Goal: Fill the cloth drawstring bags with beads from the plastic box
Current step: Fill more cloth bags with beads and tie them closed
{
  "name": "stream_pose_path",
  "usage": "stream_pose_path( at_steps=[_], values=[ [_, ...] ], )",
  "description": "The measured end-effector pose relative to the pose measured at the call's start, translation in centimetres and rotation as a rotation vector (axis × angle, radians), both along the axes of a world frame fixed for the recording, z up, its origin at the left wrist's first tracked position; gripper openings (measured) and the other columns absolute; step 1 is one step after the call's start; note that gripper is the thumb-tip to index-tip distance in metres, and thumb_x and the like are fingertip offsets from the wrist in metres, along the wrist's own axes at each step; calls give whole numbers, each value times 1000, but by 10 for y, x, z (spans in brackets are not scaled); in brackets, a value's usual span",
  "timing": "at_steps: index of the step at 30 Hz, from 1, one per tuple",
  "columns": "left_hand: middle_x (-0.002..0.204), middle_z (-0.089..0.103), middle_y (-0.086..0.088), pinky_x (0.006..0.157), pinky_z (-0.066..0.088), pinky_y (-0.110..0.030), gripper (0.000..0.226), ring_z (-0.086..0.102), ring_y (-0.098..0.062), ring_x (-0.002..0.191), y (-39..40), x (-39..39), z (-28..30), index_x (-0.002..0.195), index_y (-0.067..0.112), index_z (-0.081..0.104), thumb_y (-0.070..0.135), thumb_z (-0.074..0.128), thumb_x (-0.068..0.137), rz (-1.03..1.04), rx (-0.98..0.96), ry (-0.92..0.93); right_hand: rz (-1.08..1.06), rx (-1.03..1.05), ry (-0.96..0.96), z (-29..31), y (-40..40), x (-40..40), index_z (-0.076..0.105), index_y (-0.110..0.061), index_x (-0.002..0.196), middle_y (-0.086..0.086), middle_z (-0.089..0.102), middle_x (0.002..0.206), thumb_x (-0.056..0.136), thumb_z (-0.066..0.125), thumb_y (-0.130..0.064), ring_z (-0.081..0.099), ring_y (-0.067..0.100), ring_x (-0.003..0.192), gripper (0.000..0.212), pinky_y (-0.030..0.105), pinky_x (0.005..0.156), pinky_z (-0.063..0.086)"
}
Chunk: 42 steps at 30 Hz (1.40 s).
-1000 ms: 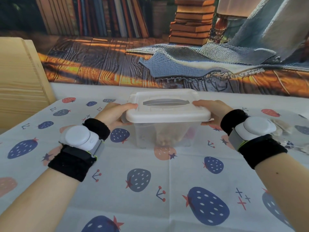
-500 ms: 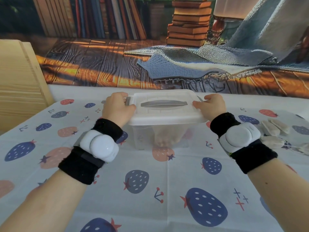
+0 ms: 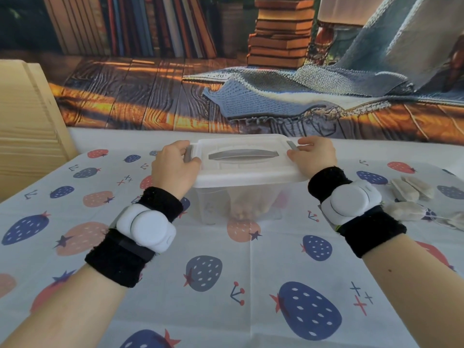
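A clear plastic box (image 3: 213, 207) with a white lid (image 3: 251, 169) and a grey handle stands on the table ahead of me. Beige beads (image 3: 247, 205) show dimly through its wall. My left hand (image 3: 173, 167) grips the grey latch (image 3: 188, 153) at the lid's left end. My right hand (image 3: 312, 155) grips the grey latch (image 3: 292, 146) at the right end. Both latches stand tilted away from the lid. Several beige cloth drawstring bags (image 3: 411, 189) lie flat on the table to the right of the box.
The table carries a white cloth (image 3: 251, 285) printed with blue and red strawberries. A pale wooden board (image 3: 27, 126) stands at the left. A printed backdrop of books and a blanket (image 3: 251, 71) hangs behind the table's far edge.
Both hands moved from the sides of the box up onto the lid's end latches, and the latches have swung outward. The box stays in place.
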State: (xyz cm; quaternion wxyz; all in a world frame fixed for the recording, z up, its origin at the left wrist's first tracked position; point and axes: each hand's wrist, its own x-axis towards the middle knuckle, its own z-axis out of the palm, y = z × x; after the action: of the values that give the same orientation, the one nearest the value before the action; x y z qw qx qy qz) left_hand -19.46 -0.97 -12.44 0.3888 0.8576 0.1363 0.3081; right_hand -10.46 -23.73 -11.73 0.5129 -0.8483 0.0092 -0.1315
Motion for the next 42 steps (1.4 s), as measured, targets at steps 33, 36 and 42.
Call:
stream_pose_path(
  at_steps=[33, 36, 42],
  values=[
    [127, 54, -12, 92, 38, -29, 39, 51, -31, 116, 5, 203, 38, 126, 8, 53, 7, 54, 88, -158, 60, 342, 28, 187, 305, 20, -18, 161, 54, -4, 120, 10, 59, 114, 85, 62, -7, 58, 25, 99, 36, 35, 80, 51],
    [139, 42, -14, 94, 27, -18, 44, 41, -27, 127, -9, 201, 69, 135, 7, 45, 6, 53, 91, -188, 100, 311, 46, 164, 405, 37, -27, 157, 58, -7, 113, 7, 56, 104, 82, 63, -7, 52, 24, 93, 31, 31, 78, 42],
    [104, 64, -6, 91, 47, -31, 30, 58, -25, 105, -67, 181, 119, 117, 8, 57, -3, 52, 90, -446, -117, 279, -30, 146, 510, 57, -81, 116, 60, -3, 101, 12, 58, 96, 86, 54, 2, 53, 22, 82, 17, 24, 68, 42]
  ],
)
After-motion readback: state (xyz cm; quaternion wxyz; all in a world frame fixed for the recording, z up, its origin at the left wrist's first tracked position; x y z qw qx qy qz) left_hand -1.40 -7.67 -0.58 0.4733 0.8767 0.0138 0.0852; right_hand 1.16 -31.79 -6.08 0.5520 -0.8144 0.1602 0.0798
